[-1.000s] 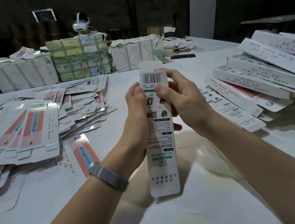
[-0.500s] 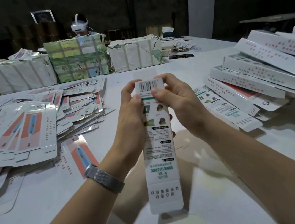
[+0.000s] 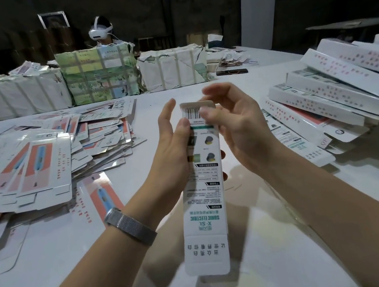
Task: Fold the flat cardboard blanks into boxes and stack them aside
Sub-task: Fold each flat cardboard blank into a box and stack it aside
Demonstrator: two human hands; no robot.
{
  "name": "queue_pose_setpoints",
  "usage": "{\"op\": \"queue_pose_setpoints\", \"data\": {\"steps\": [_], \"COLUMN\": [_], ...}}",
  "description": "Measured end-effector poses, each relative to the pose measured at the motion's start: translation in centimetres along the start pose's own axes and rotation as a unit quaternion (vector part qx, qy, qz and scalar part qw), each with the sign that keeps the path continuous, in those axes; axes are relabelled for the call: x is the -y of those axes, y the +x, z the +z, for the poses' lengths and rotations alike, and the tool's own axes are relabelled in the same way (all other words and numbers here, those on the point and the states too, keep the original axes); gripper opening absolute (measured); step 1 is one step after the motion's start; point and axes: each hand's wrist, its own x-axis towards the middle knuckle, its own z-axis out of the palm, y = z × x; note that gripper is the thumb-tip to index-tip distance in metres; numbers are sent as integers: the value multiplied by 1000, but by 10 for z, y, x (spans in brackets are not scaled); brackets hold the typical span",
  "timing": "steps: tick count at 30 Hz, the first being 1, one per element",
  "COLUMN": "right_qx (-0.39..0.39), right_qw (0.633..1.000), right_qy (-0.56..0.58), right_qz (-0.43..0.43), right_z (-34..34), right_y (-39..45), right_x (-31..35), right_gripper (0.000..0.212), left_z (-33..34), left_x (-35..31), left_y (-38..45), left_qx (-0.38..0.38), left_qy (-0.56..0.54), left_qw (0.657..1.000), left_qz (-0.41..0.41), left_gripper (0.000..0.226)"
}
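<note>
Box (image 3: pixel 203 189) hangs above the bench (image 3: pixel 282 263), long axis running from the person toward the far side, barcode end farthest. Left hand (image 3: pixel 172 150) grips its left edge near the top, thumb on the printed face. Right hand (image 3: pixel 236 123) sits at the top flap, thumb touching the barcode, fingers (image 3: pixel 215 91) loosely curled above it, so it looks best placed to tuck that flap.
</note>
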Motion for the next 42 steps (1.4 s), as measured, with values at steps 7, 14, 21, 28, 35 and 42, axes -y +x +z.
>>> {"op": "queue_pose_setpoints", "data": {"steps": [7, 14, 21, 28, 35, 42], "right_qx": [26, 16, -16, -26, 6, 22], "right_qw": [996, 996, 992, 986, 986, 994], "right_qy": [-50, -83, -126, -165, -162, -87], "right_qz": [72, 43, 1, 16, 45, 55], "right_z": [-6, -11, -11, -15, -19, -11], "right_y": [1, 4, 4, 5, 6, 2], "right_x": [6, 8, 8, 11, 17, 14], "right_gripper": [8, 8, 18, 21, 19, 30], "left_z": [1, 0, -1, -1, -3, -4], "left_x": [0, 0, -1, -1, 0, -1], "left_y": [-5, -5, -5, -6, -4, -1], "left_qx": [51, 64, 93, 106, 98, 74], "left_qy": [28, 22, -10, 8, -8, -34], "left_qw": [998, 998, 995, 994, 995, 997], "left_qz": [-20, -18, -28, -30, -23, -5], "left_gripper": [53, 57, 50, 64, 47, 27]}}
